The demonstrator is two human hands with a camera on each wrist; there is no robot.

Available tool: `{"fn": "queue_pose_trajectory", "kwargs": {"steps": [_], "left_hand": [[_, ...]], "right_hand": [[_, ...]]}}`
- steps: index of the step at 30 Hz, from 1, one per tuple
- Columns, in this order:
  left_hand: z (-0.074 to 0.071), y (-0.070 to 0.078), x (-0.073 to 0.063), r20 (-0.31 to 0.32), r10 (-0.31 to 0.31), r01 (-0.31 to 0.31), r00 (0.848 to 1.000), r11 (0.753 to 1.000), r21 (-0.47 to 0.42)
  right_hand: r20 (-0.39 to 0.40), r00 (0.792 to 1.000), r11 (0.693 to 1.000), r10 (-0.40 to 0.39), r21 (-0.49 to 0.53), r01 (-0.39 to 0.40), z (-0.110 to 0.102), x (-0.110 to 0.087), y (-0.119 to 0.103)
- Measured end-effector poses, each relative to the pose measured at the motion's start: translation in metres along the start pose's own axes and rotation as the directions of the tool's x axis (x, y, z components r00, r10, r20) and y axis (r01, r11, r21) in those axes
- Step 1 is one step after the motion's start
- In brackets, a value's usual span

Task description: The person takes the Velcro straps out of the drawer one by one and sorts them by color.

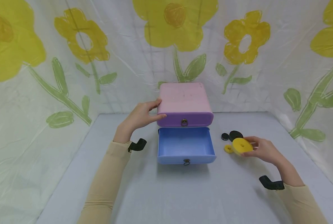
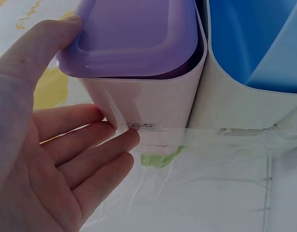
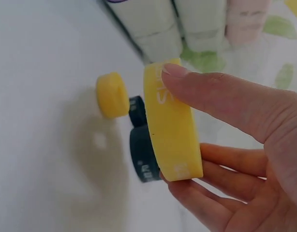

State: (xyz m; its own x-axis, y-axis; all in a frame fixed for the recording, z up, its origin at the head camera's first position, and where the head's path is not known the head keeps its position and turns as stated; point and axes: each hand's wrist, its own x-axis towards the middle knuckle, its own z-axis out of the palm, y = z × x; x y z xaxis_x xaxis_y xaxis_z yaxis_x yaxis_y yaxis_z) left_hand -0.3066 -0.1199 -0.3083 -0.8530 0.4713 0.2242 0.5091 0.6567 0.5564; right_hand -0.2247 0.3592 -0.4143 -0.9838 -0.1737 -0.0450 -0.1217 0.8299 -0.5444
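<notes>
Large yellow disc (image 1: 238, 145) is right of the blue drawer (image 1: 167, 160), held in the right hand (image 1: 267, 151): thumb on the lettered rim, fingers on the opposite side, so an edge pinch. It's tilted and looks lifted; a shadow on the table (image 1: 183, 199) lies apart from it, with a light spot that probably comes from the centre hole. Left hand (image 1: 139, 117) isn't clamped on anything: fingers loosely spread at the side of the pink housing (image 1: 183, 96), thumb on the edge of the purple drawer front (image 1: 169, 119). Blue drawer below that is pulled out.

For this lift I'd pinch across the full width, thumb opposite fingertips, so the disc can't pivot. Straight up first, sideways after: the small yellow disc (image 3: 111, 95), large black disc (image 1: 235, 135) and small black disc (image 1: 224, 136) are close by and could get knocked. Rim looks smooth, may slip if the thumb rides off. Left hand: light contact only, a hard push could shift the housing.

Can't make out: full rim lettering, partly under the thumb; some right fingertips, behind the disc; whether it touches the large black disc, since they overlap in view. Whatever is under the blue drawer is hidden from the head camera. Left wrist view is dim; can't confirm every fingertip meets the pink housing.
</notes>
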Motion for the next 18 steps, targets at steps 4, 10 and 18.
{"fn": "queue_pose_trajectory", "kwargs": {"steps": [4, 10, 18], "left_hand": [[0.000, 0.000, 0.000, -0.001, -0.001, 0.001, 1.000, 1.000, -0.001], [0.000, 0.001, 0.000, 0.000, -0.005, 0.005, 1.000, 1.000, 0.001], [0.000, 0.002, -0.001, 0.001, -0.011, 0.011, 1.000, 1.000, -0.002]], "right_hand": [[0.009, 1.000, 1.000, 0.023, -0.014, -0.023, 0.004, 0.002, 0.008], [0.020, 0.998, 0.998, 0.061, -0.031, -0.061, 0.011, 0.005, 0.020], [0.038, 0.995, 0.996, 0.092, -0.009, -0.092, 0.016, 0.005, 0.024]]}}
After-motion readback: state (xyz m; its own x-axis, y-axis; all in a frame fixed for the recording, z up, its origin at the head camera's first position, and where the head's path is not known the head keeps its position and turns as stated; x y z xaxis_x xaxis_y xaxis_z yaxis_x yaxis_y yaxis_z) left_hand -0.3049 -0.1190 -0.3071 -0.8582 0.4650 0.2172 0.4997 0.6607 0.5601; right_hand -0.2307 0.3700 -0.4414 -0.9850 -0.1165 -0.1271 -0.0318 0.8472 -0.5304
